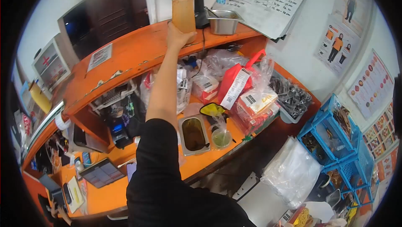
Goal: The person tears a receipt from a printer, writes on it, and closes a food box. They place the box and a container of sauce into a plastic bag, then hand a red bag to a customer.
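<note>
My left hand [179, 38] is closed around the lower part of a squeeze bottle [183, 13] with amber contents and a turquoise nozzle cap. The bottle is upright at the orange upper shelf [138, 47]; whether its base touches the shelf is hidden. To its right stands a metal container [224, 22], with a fan [200, 1] behind. Below, on the orange counter [209, 158], are a metal tub [193, 135] of brown sauce and a plastic bag [221, 138] of green contents. My right hand is out of view.
Red and clear packages [251, 101] fill the lower shelf. Blue baskets [339, 143] stand at the right, near plastic bags [292, 170]. A tablet [102, 173] and a card terminal [119, 132] are at the left. Another person's hand [54, 210] shows at lower left.
</note>
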Demonstrator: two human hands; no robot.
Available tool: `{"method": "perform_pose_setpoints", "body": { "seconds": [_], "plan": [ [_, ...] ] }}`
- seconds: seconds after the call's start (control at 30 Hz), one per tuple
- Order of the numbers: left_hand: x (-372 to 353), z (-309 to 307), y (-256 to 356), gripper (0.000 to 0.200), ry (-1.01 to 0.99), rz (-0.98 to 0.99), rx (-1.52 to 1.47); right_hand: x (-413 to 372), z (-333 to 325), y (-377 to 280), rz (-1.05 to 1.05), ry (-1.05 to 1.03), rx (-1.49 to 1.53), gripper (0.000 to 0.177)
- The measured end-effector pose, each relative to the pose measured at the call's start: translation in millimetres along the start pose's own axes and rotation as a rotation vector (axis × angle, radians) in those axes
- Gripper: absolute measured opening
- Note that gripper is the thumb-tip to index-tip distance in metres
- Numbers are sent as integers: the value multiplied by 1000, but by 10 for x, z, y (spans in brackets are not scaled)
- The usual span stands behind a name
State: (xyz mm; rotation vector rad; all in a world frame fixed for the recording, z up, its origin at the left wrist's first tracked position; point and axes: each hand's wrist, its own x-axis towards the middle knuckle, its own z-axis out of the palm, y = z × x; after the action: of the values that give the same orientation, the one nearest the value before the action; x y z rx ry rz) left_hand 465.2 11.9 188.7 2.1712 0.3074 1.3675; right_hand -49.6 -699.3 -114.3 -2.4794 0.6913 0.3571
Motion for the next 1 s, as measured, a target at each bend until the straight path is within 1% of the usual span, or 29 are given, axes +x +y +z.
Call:
{"method": "perform_pose_setpoints", "body": {
  "seconds": [0.03, 0.1, 0.13, 0.17, 0.2, 0.23, 0.27, 0.3, 0.33, 0.37, 0.4, 0.43, 0.47, 0.5, 0.53, 0.57, 0.6, 0.63, 0.67, 0.7, 0.73, 0.77, 0.8, 0.87, 0.93, 0.97, 1.0],
  "plan": [
    [19, 108, 83, 93, -12, 2, -23, -57, -1, -54, -37, 78, -43, 45],
    [37, 350, 276, 92, 30, -146, 41, -44, 44, 32, -18, 97, -13, 46],
    [42, 408, 333, 92, 11, -139, 21, -29, 69, 45, -23, 95, 15, 47],
    [49, 390, 339, 102, -10, -191, 7, -52, 111, 64, -28, 89, 45, 49],
    [42, 368, 342, 111, -35, -241, -2, -48, 140, 91, -23, 108, 65, 46],
    [13, 412, 334, 123, 48, -244, 159, -94, 149, 40, -11, 124, 85, 42],
    [-27, 478, 335, 135, 125, -238, 314, 150, 413, 345, -191, 269, -52, 28],
    [-41, 489, 356, 146, 128, -276, 225, 83, 441, 302, -203, 321, 65, 31],
    [-83, 433, 473, 145, 176, -266, 125, 76, 465, 287, -343, 421, 33, 30],
    [-314, 301, 720, 119, 247, -211, -172, 200, 545, 340, -355, 301, 442, 30],
    [-569, 131, 1051, 93, 307, -142, -468, 198, 549, 349, -346, 268, 451, 30],
    [-1014, -1, 1453, 45, 336, 136, -697, 203, 552, 423, -320, 281, 103, 21],
    [-1542, -65, 1782, 29, 432, 227, -797, 107, 482, 315, -408, 366, 25, 25],
    [-2090, -14, 1642, 32, 75, 73, -688, -40, 230, -29, -270, 261, -78, 28],
    [-2783, -32, 1744, 37, -113, 86, -675, -91, 245, -27, -336, 439, 31, 30],
    [-3532, -125, 1928, 42, -299, 148, -688, -232, 389, 211, -345, 473, -30, 25],
    [-4106, -230, 2067, 48, -452, 234, -679, -107, 503, 284, -435, 521, -77, 20],
    [-4530, -357, 2239, 53, -554, 339, -681, -117, 540, 321, -402, 440, -53, 20],
    [-4803, -426, 2402, 59, -584, 437, -694, -53, 569, 324, -453, 403, -83, 19],
    [-4775, -489, 2524, 57, -539, 484, -656, -42, 467, 107, -532, 485, 57, 18],
    [-4858, -418, 2575, 60, -523, 315, -753, 61, 667, 371, -546, 580, 42, 21],
    [-4789, -300, 2486, 63, -451, 335, -661, 188, 792, 520, -691, 704, -111, 19],
    [-4625, -297, 2441, 63, -391, 321, -628, 179, 859, 699, -586, 605, -74, 29],
    [-4055, -225, 2356, 70, -202, 258, -459, -185, 352, 325, -600, 378, -36, 36],
    [-3247, -46, 2035, 80, 20, 125, -376, -131, 417, 402, -511, 351, 28, 33],
    [-2749, -186, 1915, 81, 144, 226, -200, -149, 458, 454, -519, 356, 21, 31],
    [-2275, -225, 1763, 82, 266, 206, -102, -157, 432, 451, -534, 351, 15, 31]
  ]
}}
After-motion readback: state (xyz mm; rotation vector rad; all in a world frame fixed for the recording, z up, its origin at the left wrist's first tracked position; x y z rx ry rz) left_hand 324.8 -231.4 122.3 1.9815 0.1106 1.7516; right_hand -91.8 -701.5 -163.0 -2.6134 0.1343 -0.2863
